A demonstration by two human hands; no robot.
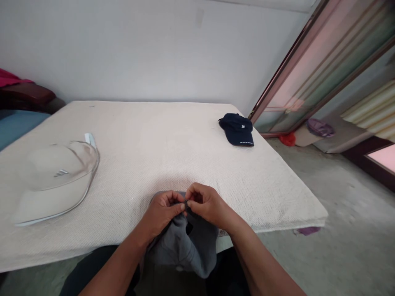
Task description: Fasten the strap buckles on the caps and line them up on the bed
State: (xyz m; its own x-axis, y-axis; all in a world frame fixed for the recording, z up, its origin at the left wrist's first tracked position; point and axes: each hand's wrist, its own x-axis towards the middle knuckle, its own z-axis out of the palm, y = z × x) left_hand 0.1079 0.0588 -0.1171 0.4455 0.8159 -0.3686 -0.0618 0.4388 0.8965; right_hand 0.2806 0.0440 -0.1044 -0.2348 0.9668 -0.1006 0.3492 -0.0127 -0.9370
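Observation:
A grey cap (197, 242) hangs at the near edge of the covered table, between my knees, its opening partly folded. My left hand (168, 209) pinches a small dark piece at the cap's back edge, thumb against fingers. Close beside it, my right hand (205, 201) pinches the same spot from the other side, the fingertips of both hands almost touching. The fingers hide most of the piece between them, so its exact form cannot be made out.
A white cap (58, 176) with a striped logo lies on the left of the cream cloth-covered table (148, 135). A navy cap (237, 128) sits at the back right. Beyond, on the floor, stands a bin (308, 133) with a purple liner, near a sliding door.

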